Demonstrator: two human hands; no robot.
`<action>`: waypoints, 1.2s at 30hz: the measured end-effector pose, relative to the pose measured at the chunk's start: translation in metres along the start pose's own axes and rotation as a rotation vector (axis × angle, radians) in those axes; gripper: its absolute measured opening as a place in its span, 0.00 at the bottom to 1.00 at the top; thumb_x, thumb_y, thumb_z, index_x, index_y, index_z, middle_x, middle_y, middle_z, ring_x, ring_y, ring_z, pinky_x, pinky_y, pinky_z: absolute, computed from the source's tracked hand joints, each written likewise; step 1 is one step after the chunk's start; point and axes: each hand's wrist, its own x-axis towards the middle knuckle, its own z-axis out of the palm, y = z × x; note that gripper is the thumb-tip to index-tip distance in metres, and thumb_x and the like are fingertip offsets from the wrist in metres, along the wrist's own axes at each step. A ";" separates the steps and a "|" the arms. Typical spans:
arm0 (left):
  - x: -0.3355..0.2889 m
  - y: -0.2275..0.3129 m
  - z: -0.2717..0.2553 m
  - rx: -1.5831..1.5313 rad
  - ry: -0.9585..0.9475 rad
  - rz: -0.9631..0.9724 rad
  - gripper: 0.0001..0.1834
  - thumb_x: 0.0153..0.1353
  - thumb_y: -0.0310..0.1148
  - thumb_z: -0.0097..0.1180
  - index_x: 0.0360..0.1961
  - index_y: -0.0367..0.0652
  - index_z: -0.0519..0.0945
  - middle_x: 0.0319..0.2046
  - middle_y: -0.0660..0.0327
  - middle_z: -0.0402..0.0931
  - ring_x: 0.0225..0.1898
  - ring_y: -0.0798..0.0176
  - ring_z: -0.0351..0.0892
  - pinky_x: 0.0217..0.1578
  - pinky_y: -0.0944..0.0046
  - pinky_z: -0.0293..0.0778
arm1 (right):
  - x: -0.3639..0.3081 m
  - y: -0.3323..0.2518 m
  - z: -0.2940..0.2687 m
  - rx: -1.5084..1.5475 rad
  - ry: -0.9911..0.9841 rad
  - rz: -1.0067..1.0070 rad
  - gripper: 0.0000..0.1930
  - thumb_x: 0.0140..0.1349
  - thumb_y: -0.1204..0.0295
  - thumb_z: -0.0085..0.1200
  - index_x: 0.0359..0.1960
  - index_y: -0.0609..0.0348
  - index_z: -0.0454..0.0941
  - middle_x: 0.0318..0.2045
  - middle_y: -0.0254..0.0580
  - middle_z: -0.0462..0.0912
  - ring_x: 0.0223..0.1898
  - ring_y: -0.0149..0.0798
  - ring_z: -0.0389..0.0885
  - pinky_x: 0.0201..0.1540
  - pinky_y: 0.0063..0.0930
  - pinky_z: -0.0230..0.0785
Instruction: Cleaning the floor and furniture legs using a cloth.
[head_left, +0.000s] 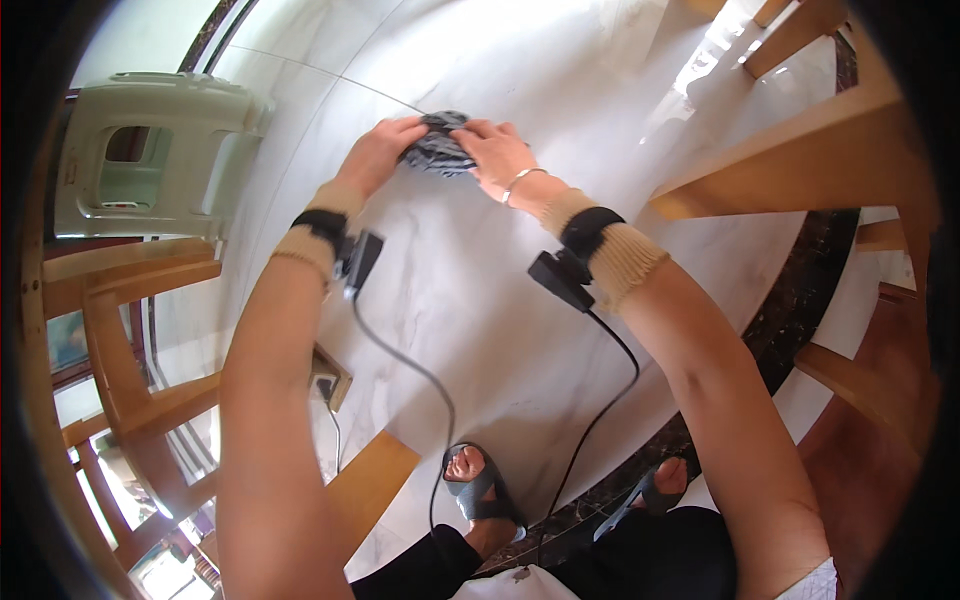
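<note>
A bunched grey-and-black cloth [440,150] lies against the pale, marbled floor [440,270], far out in front of me. My left hand [378,150] grips its left side, fingers curled over the top edge. From the other side my right hand [498,155], with a bangle at the wrist, presses and holds the cloth's right part. Both arms are stretched forward. What lies under the folds is hidden.
A pale plastic stool [150,160] and wooden chair parts [130,380] stand at left. Wooden furniture legs [780,160] reach in from the right. A dark border strip [790,310] curves across the floor. Cables [440,390] hang from my wrist devices near my sandalled feet [480,490].
</note>
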 end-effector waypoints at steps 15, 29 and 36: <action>-0.191 0.269 0.025 -0.358 -0.284 0.150 0.09 0.45 0.26 0.51 0.31 0.40 0.72 0.32 0.56 0.66 0.36 0.54 0.69 0.37 0.59 0.71 | -0.269 -0.017 -0.059 0.313 -0.517 -0.327 0.17 0.50 0.78 0.49 0.44 0.53 0.77 0.49 0.40 0.73 0.48 0.46 0.71 0.52 0.36 0.64; -0.006 0.064 -0.011 -0.124 0.314 -0.221 0.29 0.43 0.13 0.47 0.50 0.44 0.74 0.42 0.59 0.73 0.43 0.49 0.72 0.44 0.56 0.71 | 0.035 0.017 -0.055 -0.119 0.037 -0.129 0.20 0.53 0.78 0.46 0.46 0.41 0.77 0.50 0.29 0.75 0.46 0.46 0.73 0.51 0.38 0.66; 0.029 0.026 0.019 0.089 0.128 -0.202 0.32 0.49 0.16 0.44 0.57 0.50 0.70 0.58 0.61 0.67 0.45 0.51 0.70 0.48 0.59 0.72 | 0.058 0.041 -0.029 -0.360 -0.072 -0.045 0.23 0.56 0.77 0.46 0.53 0.37 0.72 0.53 0.30 0.71 0.51 0.44 0.70 0.55 0.36 0.64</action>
